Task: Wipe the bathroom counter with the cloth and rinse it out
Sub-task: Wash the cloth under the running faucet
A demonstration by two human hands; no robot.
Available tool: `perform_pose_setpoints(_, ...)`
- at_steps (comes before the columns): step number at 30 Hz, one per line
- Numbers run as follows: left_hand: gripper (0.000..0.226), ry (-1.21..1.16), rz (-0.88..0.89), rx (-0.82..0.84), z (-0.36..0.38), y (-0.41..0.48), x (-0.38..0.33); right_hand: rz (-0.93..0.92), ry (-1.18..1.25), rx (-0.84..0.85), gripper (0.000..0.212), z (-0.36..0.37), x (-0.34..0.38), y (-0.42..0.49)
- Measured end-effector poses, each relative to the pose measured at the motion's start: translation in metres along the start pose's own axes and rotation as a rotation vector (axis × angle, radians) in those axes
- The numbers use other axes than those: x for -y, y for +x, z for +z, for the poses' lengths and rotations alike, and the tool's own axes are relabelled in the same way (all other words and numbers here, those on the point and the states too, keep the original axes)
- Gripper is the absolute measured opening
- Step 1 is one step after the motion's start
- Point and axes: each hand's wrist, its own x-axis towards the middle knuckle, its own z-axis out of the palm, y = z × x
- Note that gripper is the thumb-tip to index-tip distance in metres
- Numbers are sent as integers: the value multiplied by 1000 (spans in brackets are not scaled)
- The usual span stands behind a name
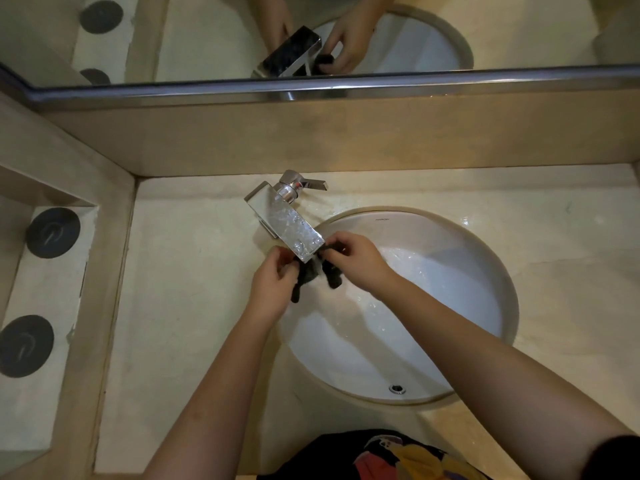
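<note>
A small dark cloth [306, 275] hangs bunched under the spout of the chrome faucet [285, 220], with water running over it into the white oval sink [467, 258]. My left hand [272, 289] grips the cloth's left side and my right hand [356, 261] grips its right side, both just below the spout's end. Part of the cloth is hidden behind the spout and my fingers. The beige stone counter [194, 271] surrounds the sink.
The faucet lever [311, 184] points right, near the back wall. A mirror [381, 36] with a metal ledge runs above the counter. Two dark round discs [53, 233] [26, 345] lie on a lower shelf at the left. The sink's overflow hole [397, 388] faces me.
</note>
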Motion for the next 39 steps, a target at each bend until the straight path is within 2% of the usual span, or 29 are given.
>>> perform_pose_setpoints(3, 27, -81, -8, 109, 11, -7, -4, -8, 116, 100, 18, 8, 5, -7)
perform_pose_setpoints(5, 34, -126, -22, 70, 14, -8, -1, 1, 166, 166, 27, 4, 1, -7)
perform_pose_setpoints(7, 30, -183, -48, 29, 16, -8, 1, 8, 186, 207, 33, 1, -6, -7)
perform_pose_setpoints(9, 25, -204, -63, 36, 18, -9, 0, 6, 121, 150, 32, -1, -17, -7)
perform_pose_setpoints(11, 23, -178, -59, 42, 19, -10, -3, 14, -85, 75, 37, -1, -30, -6)
perform_pose_setpoints(14, 22, -198, -37, 88, 18, -12, -9, 7, -236, 165, 57, 5, -43, -7)
perform_pose_setpoints(15, 23, -212, -28, 109, 17, -12, -10, -1, -248, 181, 54, 8, -45, -6)
perform_pose_setpoints(17, 25, -213, -12, 117, 12, -12, -9, -6, -317, 162, 33, 11, -44, -2)
perform_pose_setpoints(19, 22, -181, -10, 40, 4, -11, -3, -13, -394, 133, 19, 10, -42, 1)
perform_pose_setpoints(23, 23, -119, -72, -122, -3, -13, 11, -70, -524, 134, 18, 5, -41, 1)
perform_pose_setpoints(25, 25, -76, -61, -143, -2, -14, 16, -107, -473, 103, 19, 6, -40, 0)
perform_pose_setpoints(27, 24, 8, -45, -128, 1, -9, 20, -119, -291, 48, 21, 8, -37, -1)
perform_pose_setpoints(29, 22, 163, 12, -24, 5, -5, 21, -65, -61, 22, 23, 9, -31, -2)
perform_pose_setpoints(31, 37, 267, 117, 117, 12, -5, 20, -26, 67, 9, 24, 10, -27, -3)
perform_pose_setpoints(33, 48, 277, 157, 186, 18, -9, 17, -1, 147, 30, 25, 8, -24, -4)
perform_pose_setpoints(36, 46, 292, 83, 124, 22, -8, 15, 12, 224, 72, 25, 5, -21, -5)
perform_pose_setpoints(39, 32, 355, 68, 34, 22, -3, 19, 8, 195, 103, 24, 3, -21, -5)
